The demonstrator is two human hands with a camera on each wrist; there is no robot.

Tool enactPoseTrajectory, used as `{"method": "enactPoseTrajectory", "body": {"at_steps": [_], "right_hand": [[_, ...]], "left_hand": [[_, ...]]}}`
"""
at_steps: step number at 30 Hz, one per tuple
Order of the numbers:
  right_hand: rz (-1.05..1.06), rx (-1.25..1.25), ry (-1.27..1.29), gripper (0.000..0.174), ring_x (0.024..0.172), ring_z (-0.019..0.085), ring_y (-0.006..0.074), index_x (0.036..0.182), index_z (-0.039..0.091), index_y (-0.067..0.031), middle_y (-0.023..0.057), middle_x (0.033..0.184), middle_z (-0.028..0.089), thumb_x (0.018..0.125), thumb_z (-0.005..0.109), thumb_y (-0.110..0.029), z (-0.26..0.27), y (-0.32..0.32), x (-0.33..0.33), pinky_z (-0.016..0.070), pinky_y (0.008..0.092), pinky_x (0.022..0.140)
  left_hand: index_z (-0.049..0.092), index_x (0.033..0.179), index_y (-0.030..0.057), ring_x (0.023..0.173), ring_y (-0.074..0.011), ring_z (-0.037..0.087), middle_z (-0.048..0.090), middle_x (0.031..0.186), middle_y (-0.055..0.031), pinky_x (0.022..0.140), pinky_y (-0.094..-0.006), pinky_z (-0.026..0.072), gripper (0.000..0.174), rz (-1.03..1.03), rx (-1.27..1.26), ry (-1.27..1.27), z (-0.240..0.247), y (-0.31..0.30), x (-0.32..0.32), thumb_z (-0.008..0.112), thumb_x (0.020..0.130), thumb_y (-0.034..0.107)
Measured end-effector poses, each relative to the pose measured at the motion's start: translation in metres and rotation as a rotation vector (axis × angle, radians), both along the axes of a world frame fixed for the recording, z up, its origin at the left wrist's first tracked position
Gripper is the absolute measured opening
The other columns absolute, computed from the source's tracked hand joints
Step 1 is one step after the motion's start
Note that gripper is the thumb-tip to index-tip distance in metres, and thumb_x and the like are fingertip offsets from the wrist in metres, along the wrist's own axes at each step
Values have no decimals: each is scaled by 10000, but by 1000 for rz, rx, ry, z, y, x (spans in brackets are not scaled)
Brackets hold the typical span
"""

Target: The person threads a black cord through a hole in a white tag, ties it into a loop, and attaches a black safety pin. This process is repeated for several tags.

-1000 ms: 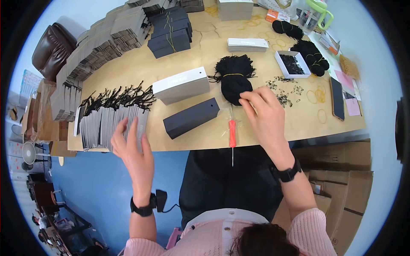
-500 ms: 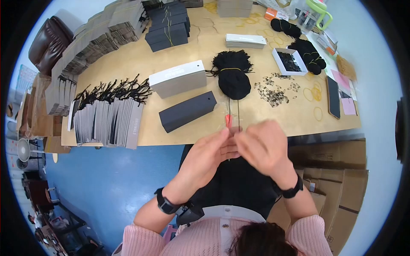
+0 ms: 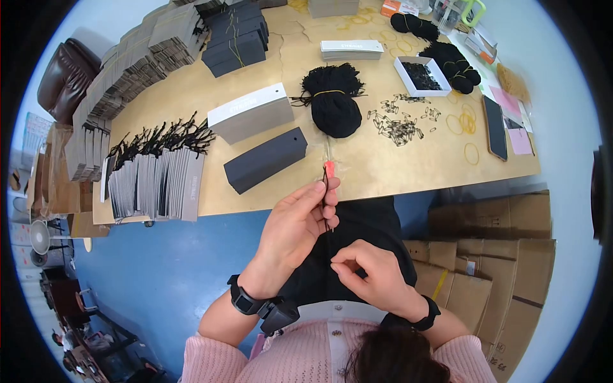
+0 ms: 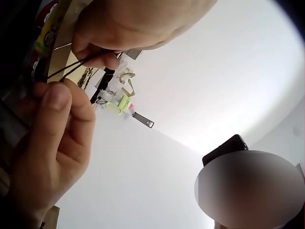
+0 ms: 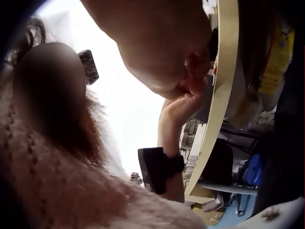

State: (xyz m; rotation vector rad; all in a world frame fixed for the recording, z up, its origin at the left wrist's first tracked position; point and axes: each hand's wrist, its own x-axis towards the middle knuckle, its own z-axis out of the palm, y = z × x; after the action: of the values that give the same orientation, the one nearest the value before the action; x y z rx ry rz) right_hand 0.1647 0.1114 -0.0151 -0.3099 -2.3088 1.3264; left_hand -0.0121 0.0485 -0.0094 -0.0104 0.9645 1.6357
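In the head view my left hand [image 3: 297, 220] pinches a thin black cord [image 3: 326, 191] between thumb and fingers, just in front of the table edge. Lower and to the right, my right hand [image 3: 373, 274] has thumb and forefinger pressed together. The left wrist view shows two strands of the cord [image 4: 71, 69] stretched between the fingers of both hands. Behind my left fingers, partly hidden, is a red-handled tool [image 3: 329, 170] at the table edge. A banded bundle of black cords [image 3: 336, 115] lies beyond it.
Left on the table stand grey tags with black cords [image 3: 156, 182]. A stack of white-topped cards [image 3: 252, 115] and a dark card stack [image 3: 265, 159] sit mid-table. Small clips [image 3: 399, 127], a white box [image 3: 439, 89] and a phone [image 3: 495, 127] are to the right.
My left hand has come from the grey tags to the middle and now pinches the cord. My right hand has moved from the cord bundle down toward my body.
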Motion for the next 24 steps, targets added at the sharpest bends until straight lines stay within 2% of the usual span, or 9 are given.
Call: {"method": "enactPoseTrajectory", "body": {"at_steps": [1, 2, 4, 7, 8, 10, 14, 22, 24], "right_hand": [[-8, -276, -128, 105, 693, 644, 150, 974, 641, -12, 80, 845, 650, 907, 697, -71, 3, -2, 1, 515, 284, 628], [-11, -276, -127, 105, 693, 644, 150, 974, 641, -12, 80, 845, 650, 907, 697, -71, 4, -2, 2, 515, 284, 628], [22, -608, -305, 120, 686, 640, 100, 1012, 640, -5, 75, 826, 662, 938, 682, -90, 5, 1, 3, 514, 251, 624], [33, -915, -313, 118, 690, 634, 92, 1011, 638, -1, 56, 799, 666, 935, 682, -81, 2, 1, 0, 505, 239, 617], [31, -914, -313, 118, 690, 634, 92, 1011, 638, -1, 56, 799, 666, 935, 682, -81, 3, 4, 0, 505, 239, 617], [38, -530, -309, 116, 676, 632, 107, 1015, 645, 2, 64, 847, 658, 923, 686, -56, 9, 12, -1, 502, 245, 608], [-193, 55, 46, 233, 664, 628, 157, 1042, 660, -15, 84, 946, 622, 830, 745, 33, 17, 35, -10, 504, 284, 591], [-13, 299, -18, 141, 766, 630, 256, 944, 690, -72, 63, 885, 602, 826, 762, -104, 24, 65, -20, 515, 363, 663], [-4, 292, -24, 124, 755, 630, 256, 919, 689, -68, 63, 875, 602, 826, 764, -101, 25, 64, -21, 513, 361, 657]], "left_hand": [[612, 1240, -16, 745, -94, 542, 615, 879, 7, 737, -300, 473, 292, -3, -1, 1, 1, 0, 1, 523, 1050, 187], [613, 1236, -22, 728, -93, 529, 613, 866, 1, 710, -288, 456, 284, 14, 1, -18, 2, 0, 1, 526, 1047, 172], [615, 1231, -28, 711, -93, 516, 611, 853, -5, 684, -277, 440, 277, 30, 2, -38, 3, -1, 2, 530, 1044, 158], [617, 1230, -35, 676, -79, 468, 601, 847, -4, 630, -249, 393, 281, 35, 13, -29, -2, -4, 4, 549, 1037, 158], [638, 1194, -25, 660, -64, 445, 594, 837, 5, 610, -235, 374, 260, 36, 10, -13, -4, -6, 5, 569, 1029, 164], [659, 1158, -16, 645, -49, 422, 588, 828, 14, 590, -221, 356, 241, 37, 7, 2, -5, -9, 6, 589, 1021, 170], [677, 1150, -34, 614, -33, 385, 565, 801, 19, 568, -208, 325, 257, -4, -15, 105, 0, -17, 9, 606, 1014, 173], [713, 1152, -18, 635, -30, 407, 585, 807, 10, 572, -199, 318, 271, -135, -36, 164, 5, -30, 11, 635, 1004, 195], [727, 1130, -15, 700, -46, 479, 614, 835, 3, 620, -207, 373, 263, -227, -130, 399, 6, -33, 12, 644, 998, 197]]}}
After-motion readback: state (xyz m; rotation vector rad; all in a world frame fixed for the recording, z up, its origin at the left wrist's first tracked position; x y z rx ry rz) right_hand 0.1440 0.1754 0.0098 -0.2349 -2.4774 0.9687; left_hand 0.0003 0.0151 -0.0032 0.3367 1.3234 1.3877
